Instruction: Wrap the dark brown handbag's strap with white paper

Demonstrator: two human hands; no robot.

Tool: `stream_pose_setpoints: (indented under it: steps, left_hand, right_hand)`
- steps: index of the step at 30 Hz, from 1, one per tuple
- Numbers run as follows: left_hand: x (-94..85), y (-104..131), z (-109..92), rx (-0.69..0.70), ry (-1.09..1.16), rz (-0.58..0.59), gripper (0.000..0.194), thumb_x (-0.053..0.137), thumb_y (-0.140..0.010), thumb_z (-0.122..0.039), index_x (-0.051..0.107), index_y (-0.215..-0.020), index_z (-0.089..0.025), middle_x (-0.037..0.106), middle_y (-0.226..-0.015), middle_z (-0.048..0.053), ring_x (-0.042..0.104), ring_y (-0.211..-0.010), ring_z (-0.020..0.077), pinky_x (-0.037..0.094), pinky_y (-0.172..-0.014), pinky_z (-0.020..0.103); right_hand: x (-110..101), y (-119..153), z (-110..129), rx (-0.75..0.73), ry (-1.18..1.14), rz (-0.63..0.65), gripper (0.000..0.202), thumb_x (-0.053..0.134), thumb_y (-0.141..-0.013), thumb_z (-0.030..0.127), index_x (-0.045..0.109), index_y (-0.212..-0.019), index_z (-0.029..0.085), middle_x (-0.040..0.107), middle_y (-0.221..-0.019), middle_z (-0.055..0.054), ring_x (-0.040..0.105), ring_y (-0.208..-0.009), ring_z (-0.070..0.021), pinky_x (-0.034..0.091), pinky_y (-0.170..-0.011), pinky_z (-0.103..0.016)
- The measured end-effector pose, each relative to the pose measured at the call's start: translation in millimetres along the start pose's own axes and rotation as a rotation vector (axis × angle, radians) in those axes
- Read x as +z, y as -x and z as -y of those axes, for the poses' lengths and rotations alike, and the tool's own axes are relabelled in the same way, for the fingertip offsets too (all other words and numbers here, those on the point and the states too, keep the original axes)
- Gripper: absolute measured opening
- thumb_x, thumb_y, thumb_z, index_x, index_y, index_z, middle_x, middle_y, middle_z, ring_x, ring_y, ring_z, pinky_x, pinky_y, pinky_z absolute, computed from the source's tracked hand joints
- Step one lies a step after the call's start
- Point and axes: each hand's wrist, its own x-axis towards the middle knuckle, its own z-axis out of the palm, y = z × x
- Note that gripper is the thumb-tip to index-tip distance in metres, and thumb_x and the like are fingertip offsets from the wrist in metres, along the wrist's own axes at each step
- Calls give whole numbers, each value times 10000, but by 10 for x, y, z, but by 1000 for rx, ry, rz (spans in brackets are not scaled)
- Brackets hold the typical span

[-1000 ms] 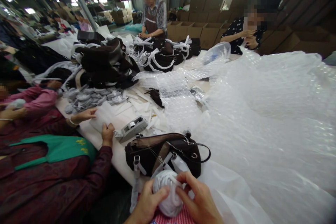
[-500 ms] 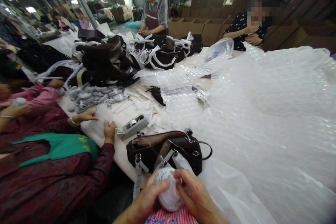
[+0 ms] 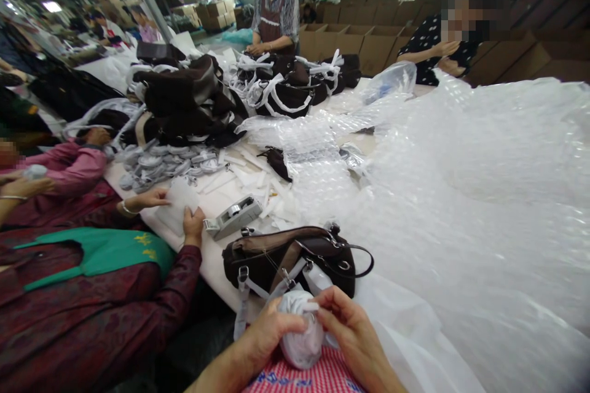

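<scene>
Close to my body, a rolled-up bundle of white wrapped strap [image 3: 302, 344] sits between my hands. My left hand [image 3: 265, 331] is closed around its left side, thumb pressed on the front. At the top right of the bundle, my right hand [image 3: 348, 325] pinches a short white strip, probably the loose end, between thumb and fingers. Just beyond lies a dark brown handbag [image 3: 260, 261] on its side, with a handle loop [image 3: 366, 258] to the right and pale-wrapped straps at its front. A grey tape dispenser [image 3: 235, 216] stands behind the bag to the left.
Bubble wrap [image 3: 461, 196] covers the right side of the table. Wrapped strap coils [image 3: 157, 163] and dark bags [image 3: 184, 98] are piled at back left. A co-worker's hands [image 3: 193, 224] hold a white sheet at left. Other people stand across the table.
The bundle has been turned slightly in my hands. My right fingers have come together at its top, where a small white strip now shows. The view has shifted slightly.
</scene>
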Motion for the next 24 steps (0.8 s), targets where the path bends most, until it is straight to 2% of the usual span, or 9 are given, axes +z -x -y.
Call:
stream_pose_setpoints:
  steps: [3, 6, 9, 11, 14, 16, 17, 20, 24]
  left_hand:
    - [15, 12, -1, -4, 16, 3, 386, 687, -479, -150, 714, -863, -119, 705, -744, 29, 613, -709, 169, 453, -701, 294]
    - [-6, 26, 31, -6, 77, -32, 418, 688, -478, -152, 711, -894, -123, 707, -743, 26, 616, -709, 168, 459, -709, 294]
    - [-37, 56, 69, 14, 123, -40, 435, 693, -492, -153, 691, -926, -131, 715, -758, 33, 632, -723, 183, 471, -737, 311]
    - [-61, 79, 83, 2, 139, -29, 461, 702, -508, -165, 675, -967, -134, 725, -799, 51, 654, -777, 215, 477, -780, 338]
    - [-104, 89, 89, -41, 132, -50, 511, 717, -538, -203, 654, -1041, -138, 729, -849, 66, 667, -864, 259, 473, -830, 375]
    - [-135, 66, 91, -30, 81, -57, 488, 705, -561, -218, 659, -1040, -133, 729, -847, 63, 662, -877, 260, 464, -843, 380]
    - [-149, 48, 91, -16, 49, -55, 462, 692, -567, -217, 667, -1020, -133, 729, -837, 57, 657, -869, 252, 459, -840, 376]
    - [-177, -3, 81, 13, -4, -30, 411, 645, -551, -177, 686, -959, -139, 736, -820, 40, 642, -846, 222, 443, -809, 345]
    - [-174, 12, 54, 12, 40, 11, 474, 619, -512, -121, 701, -979, -139, 755, -866, 46, 644, -841, 210, 431, -790, 326]
  right_hand:
    - [22, -14, -15, -117, 199, -18, 169, 590, -893, 373, 642, -817, 232, 666, -758, 7, 590, -712, -164, 441, -659, -275]
    - [34, -11, -2, -227, 319, 26, 156, 552, -923, 347, 642, -839, 251, 710, -820, 7, 637, -769, -168, 465, -713, -279]
    - [14, 14, 51, -209, 346, 109, 167, 522, -943, 360, 642, -890, 258, 722, -887, -5, 653, -835, -180, 484, -763, -299]
    - [-15, 32, 99, -159, 396, 167, 154, 547, -921, 336, 661, -999, 267, 726, -1003, -21, 651, -926, -199, 490, -853, -336]
    - [-53, 39, 167, -87, 488, 277, 440, 671, -767, 186, 630, -1196, 280, 687, -1214, -40, 618, -1092, -231, 466, -974, -377]
    - [-59, 23, 203, -125, 520, 352, 599, 670, -685, 80, 598, -1247, 275, 665, -1251, -39, 594, -1138, -229, 461, -986, -366]
    - [-55, 11, 222, -169, 533, 376, 609, 652, -672, 51, 596, -1237, 270, 666, -1231, -35, 587, -1134, -223, 461, -981, -360]
    - [-25, -22, 292, -259, 607, 417, 477, 601, -704, 38, 608, -1133, 247, 673, -1124, -27, 574, -1068, -217, 464, -936, -359]
    - [23, -25, 387, -303, 740, 466, 330, 572, -754, 71, 598, -1047, 221, 672, -1085, -40, 558, -1024, -236, 467, -912, -387]
